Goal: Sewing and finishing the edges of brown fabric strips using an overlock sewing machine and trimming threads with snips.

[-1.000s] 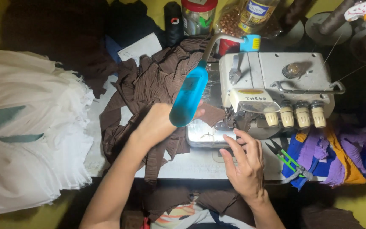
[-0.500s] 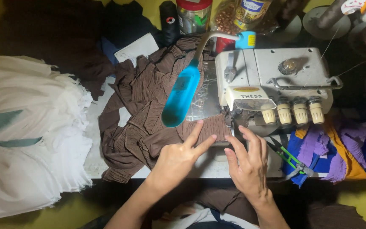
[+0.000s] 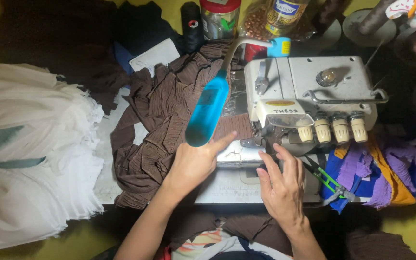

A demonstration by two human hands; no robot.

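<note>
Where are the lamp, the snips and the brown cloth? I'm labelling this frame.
lamp [image 3: 207, 111], head view, middle of its blue head.
snips [image 3: 327, 179], head view, green handle.
brown cloth [image 3: 162, 115], head view, pleated middle.

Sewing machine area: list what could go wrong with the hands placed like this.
1. The left hand points its index finger toward the presser foot of the sewing machine; it might get nicked.
2. The blue lamp hangs over the brown fabric and may hide the seam.
3. The right hand lies near the green snips, possibly brushing them.

White cloth [image 3: 25, 159], jar [image 3: 220, 18], snips [image 3: 327, 180].
</note>
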